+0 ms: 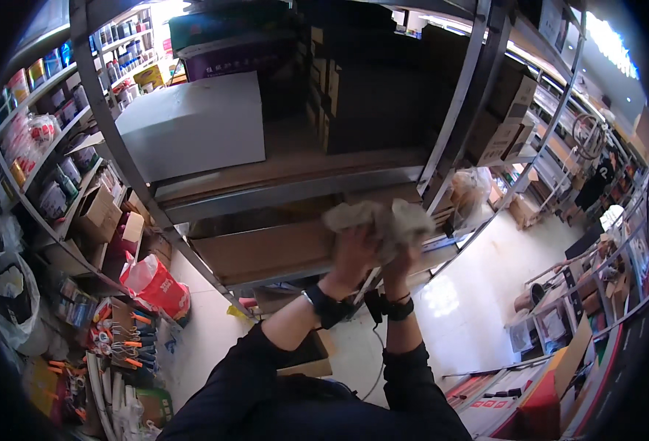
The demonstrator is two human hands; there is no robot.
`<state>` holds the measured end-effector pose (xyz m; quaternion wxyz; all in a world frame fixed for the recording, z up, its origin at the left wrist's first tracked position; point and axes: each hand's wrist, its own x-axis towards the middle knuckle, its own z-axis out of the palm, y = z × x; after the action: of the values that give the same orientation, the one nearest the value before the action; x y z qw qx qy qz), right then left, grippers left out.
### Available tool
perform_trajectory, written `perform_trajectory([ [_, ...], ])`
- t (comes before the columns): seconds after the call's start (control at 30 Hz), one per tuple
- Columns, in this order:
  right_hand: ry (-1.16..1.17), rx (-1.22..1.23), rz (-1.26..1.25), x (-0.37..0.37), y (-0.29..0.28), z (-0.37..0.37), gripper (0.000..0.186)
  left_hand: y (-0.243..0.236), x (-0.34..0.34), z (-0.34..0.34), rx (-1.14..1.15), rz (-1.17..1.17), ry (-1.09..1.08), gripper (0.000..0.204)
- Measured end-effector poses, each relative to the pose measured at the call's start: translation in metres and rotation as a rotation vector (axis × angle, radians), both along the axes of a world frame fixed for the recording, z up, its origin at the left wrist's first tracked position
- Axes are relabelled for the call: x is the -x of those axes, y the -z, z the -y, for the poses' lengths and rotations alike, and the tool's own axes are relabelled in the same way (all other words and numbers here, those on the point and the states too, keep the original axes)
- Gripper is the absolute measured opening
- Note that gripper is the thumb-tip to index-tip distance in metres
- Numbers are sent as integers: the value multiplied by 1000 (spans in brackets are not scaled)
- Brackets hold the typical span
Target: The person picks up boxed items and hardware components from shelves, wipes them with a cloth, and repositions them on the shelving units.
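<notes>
A pale, crumpled cloth (pixel 392 224) is bunched up in front of the metal shelf rack, slightly blurred. My left hand (pixel 354 256) grips its left and lower part, fingers pointing up into the folds. Close beside it, my right hand (pixel 399 264) is closed on the right side of the same cloth. Folds hide most of the fingertips. Just behind the cloth runs the edge of a lower shelf (pixel 265 253) with brown board on it. Dark bands circle both my wrists.
Above, the rack's upper shelf (pixel 287 165) bears a white box (pixel 192 125), a purple box (pixel 236 55) and dark stacked cartons (pixel 383 95). A red bag (pixel 155 283) stands on the floor at left, near hanging orange-handled tools (pixel 137 342). A cable (pixel 378 360) hangs below my hands.
</notes>
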<state>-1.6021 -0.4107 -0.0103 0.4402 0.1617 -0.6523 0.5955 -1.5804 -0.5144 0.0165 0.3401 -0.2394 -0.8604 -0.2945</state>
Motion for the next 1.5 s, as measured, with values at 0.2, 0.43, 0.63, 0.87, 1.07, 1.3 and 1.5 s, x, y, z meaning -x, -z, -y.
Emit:
perform_trajectory([
  [0.2,-40,-637,125,4,112,-11,41,66,-18,36,-68,-2,2,28],
  [0.43,-748,-214,691,-92,37,21,29,63,-90,97,-488,720,149,27],
  [0.63,-1127,-183,1016,-159,81,84,55,119,-198,195,-684,849,43,17],
  [0.87,-1430,-332,1305,-197,102,237,42,139,-288,338,-1343,903,2,16],
  [1.07,-1609,-494,1338,-243,114,424,28,137,-373,462,-1700,732,36,19],
  [1.3,-2116,-323,1524,-353,93,598,38,129,-476,576,-2061,237,93,29],
  [1.5,-1954,-514,1698,-386,99,665,48,144,-499,608,-2043,20,-119,24],
])
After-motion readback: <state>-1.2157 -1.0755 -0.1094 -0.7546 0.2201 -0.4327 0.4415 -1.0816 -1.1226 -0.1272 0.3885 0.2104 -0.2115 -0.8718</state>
